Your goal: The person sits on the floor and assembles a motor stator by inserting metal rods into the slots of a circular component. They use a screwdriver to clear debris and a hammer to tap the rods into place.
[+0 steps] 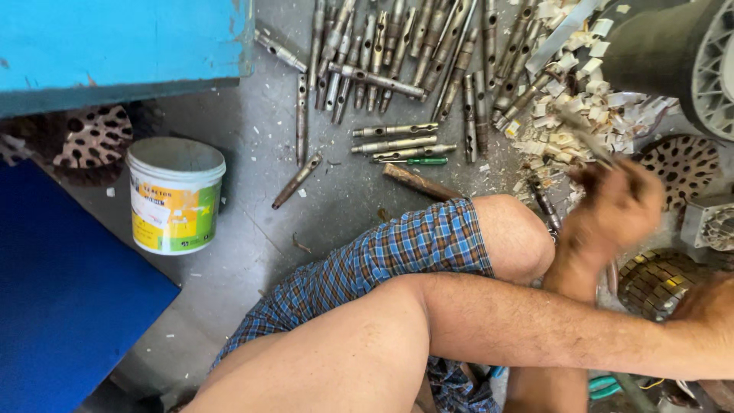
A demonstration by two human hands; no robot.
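Dozens of grey steel shafts lay stripped on floor | blurred hand gripped thin metal rod over pale paper scraps, fingers curled; side unclear | rotors remained

- Shorts — blue and orange checked.
- Bucket — white, with yellow-green label.
- Box — turquoise.
- Panel — dark blue.
- Floor — grey.
- Screwdriver — green handle.

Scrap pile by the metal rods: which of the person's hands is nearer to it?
Right. The blurred right hand sits at the lower edge of the scrap pile, apparently gripping something. The left hand is out of view.
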